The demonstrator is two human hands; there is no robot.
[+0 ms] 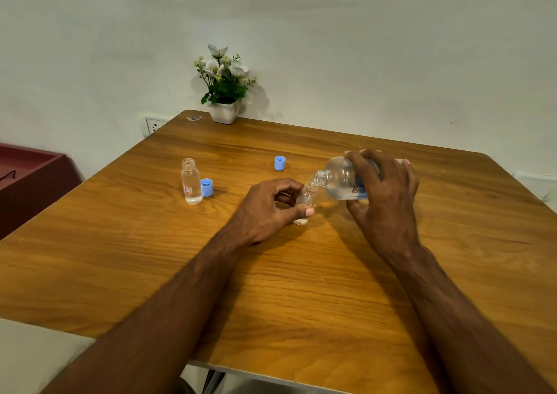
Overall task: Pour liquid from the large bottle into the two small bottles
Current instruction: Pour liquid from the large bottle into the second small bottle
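Note:
My right hand grips the large clear bottle, tipped almost flat with its open mouth pointing left. The mouth sits right over the neck of a small clear bottle, which stands on the wooden table. My left hand holds that small bottle between thumb and curled fingers. A second small bottle stands uncapped and upright at the left, with clear liquid inside and a red-and-white label. A blue cap lies beside it, and another blue cap sits further back.
A white pot with artificial flowers stands at the table's far edge against the wall. A dark red cabinet is off the table's left side. A wall socket sits behind the far left corner.

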